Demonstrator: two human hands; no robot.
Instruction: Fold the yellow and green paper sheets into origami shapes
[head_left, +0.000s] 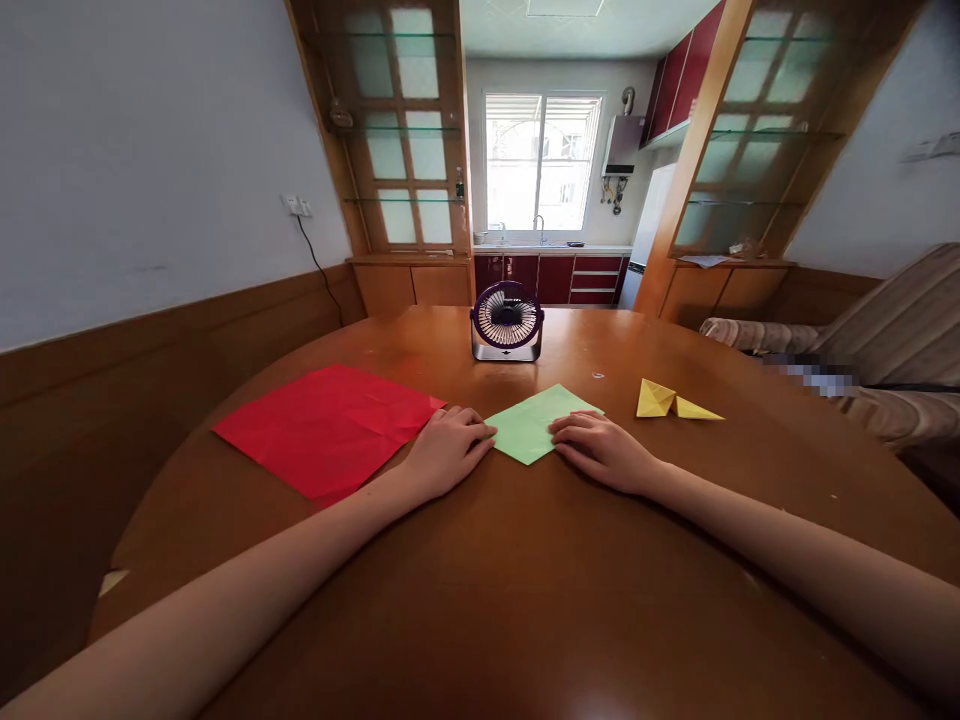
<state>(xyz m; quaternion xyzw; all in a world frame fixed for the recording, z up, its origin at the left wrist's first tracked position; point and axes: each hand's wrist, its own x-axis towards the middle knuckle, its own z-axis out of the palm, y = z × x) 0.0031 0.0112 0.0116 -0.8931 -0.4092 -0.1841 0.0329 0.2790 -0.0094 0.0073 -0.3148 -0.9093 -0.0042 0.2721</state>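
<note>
A light green square of paper [536,420] lies flat on the round wooden table [525,600], turned like a diamond. My left hand [446,450] rests palm down with its fingertips on the paper's left corner. My right hand [604,450] lies palm down with its fingertips on the lower right edge. Neither hand lifts the sheet. A stack of red paper sheets [330,425] sits just left of my left hand. A folded yellow paper piece [671,402] lies to the right of my right hand, apart from it.
A small purple desk fan [507,322] stands behind the green paper, facing me. A striped sofa [862,350] is at the right of the table. Wood-panelled wall runs along the left. A kitchen doorway lies beyond.
</note>
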